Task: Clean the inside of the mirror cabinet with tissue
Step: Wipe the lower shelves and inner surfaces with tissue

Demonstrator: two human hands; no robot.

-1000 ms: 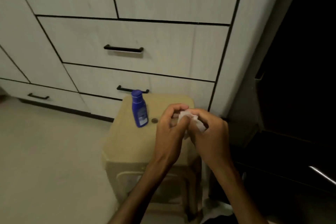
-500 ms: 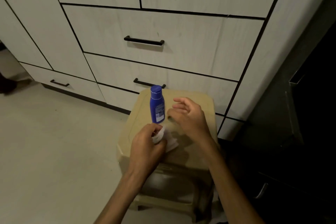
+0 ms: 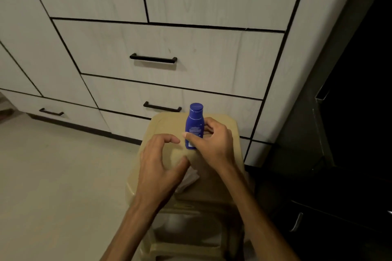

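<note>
A crumpled white tissue [image 3: 189, 177] lies on top of a beige plastic stool [image 3: 164, 126]. My left hand [image 3: 158, 165] hovers just over it with curved, spread fingers and holds nothing; its thumb partly covers the tissue. A small blue bottle [image 3: 195, 119] stands upright near the stool's back edge. My right hand [image 3: 215, 144] is curled round the bottle's lower half, thumb in front and fingers behind. No mirror cabinet shows in the head view.
Pale wood-grain drawers with black handles [image 3: 153, 60] stand directly behind the stool. A dark cabinet [image 3: 318, 154] fills the right side, with a metal handle [image 3: 296, 221] low down. Bare light floor [image 3: 53, 176] lies to the left.
My left hand has let the tissue go onto the stool and opened. My right hand moved from above the stool to the blue bottle and closed round it.
</note>
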